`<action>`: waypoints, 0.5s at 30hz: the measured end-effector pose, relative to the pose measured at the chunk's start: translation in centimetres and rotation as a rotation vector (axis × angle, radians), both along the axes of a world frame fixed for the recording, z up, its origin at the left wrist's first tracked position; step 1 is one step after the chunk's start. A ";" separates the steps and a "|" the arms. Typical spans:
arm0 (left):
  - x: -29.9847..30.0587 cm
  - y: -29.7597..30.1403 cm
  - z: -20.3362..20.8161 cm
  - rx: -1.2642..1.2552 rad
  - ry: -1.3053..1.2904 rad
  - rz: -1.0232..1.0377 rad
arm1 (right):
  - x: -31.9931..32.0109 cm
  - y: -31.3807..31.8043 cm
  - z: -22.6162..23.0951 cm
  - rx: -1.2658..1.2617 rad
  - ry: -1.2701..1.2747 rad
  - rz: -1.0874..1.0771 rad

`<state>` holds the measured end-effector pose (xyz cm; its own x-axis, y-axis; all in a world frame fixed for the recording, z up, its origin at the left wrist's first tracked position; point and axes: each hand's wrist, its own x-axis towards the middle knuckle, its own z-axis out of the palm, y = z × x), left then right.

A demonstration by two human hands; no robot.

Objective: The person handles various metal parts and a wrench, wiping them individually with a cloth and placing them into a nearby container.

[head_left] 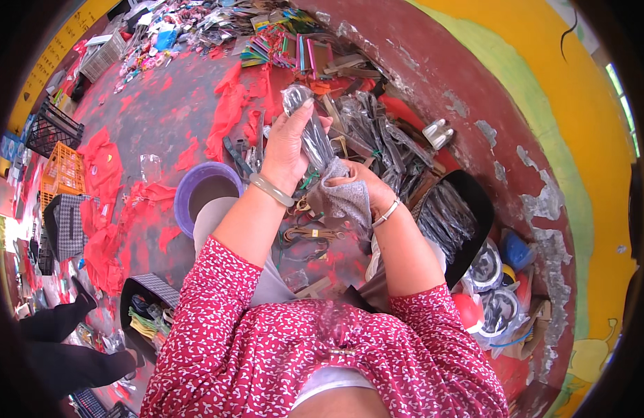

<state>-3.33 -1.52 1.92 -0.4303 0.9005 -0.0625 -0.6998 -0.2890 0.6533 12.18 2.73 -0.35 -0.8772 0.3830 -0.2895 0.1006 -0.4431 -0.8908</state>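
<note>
the left hand (287,143) has its grip wrapped around a clear plastic packet of dark straps (311,132), holding it upright above the floor. the right hand (367,184) has its grip pinched on a grey cloth (343,198) pressed against the packet's lower end. just beyond the hands lies a heap of similar dark packets (377,136) on the red-painted floor (161,104). a purple bowl (186,188) sits near the left forearm, and an orange crate (64,171) stands well apart at the left.
</note>
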 end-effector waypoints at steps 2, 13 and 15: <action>0.4 -0.2 0.6 0.042 -0.039 0.045 | 0.5 -0.3 0.4 0.002 -0.025 0.006; -3.6 -0.4 0.8 0.097 -0.143 0.249 | 4.0 -1.3 1.2 0.167 -0.294 0.039; -3.8 -0.4 0.3 0.130 -0.113 0.240 | 5.2 -1.0 0.6 0.381 -0.317 0.115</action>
